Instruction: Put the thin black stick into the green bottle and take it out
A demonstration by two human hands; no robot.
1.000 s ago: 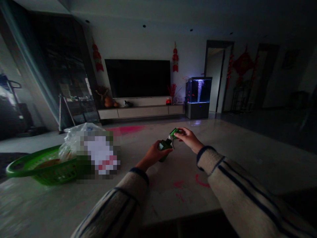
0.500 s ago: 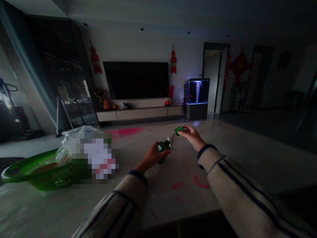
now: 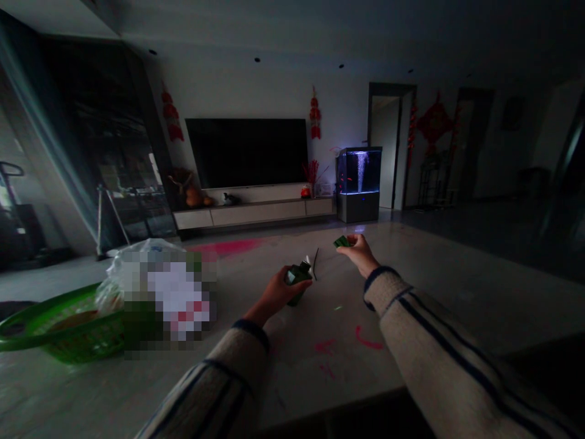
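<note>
My left hand (image 3: 276, 289) is wrapped round a small dark green bottle (image 3: 298, 273) with a short neck, which it holds tilted above the table. A pale label shows on the bottle's side. My right hand (image 3: 361, 252), to the right and a little farther off, pinches a green ridged piece (image 3: 340, 241) that looks like a cap. Between the hands, just right of the bottle, is a thin dark strip (image 3: 315, 266). A small white piece (image 3: 308, 261) shows right by the bottle's neck; what it is I cannot make out.
The pale table (image 3: 347, 384) bears pink stains (image 3: 325, 346). At the left stands a green basket (image 3: 77, 350) with a clear plastic bag (image 3: 112, 274) and a blurred-out white item (image 3: 178, 292). Beyond are a television (image 3: 247, 152), a low cabinet (image 3: 256, 212) and a lit aquarium (image 3: 361, 174).
My right hand has moved slightly right with the green piece, away from the bottle and the dark strip. My left hand keeps hold of the bottle. The view has shifted a little.
</note>
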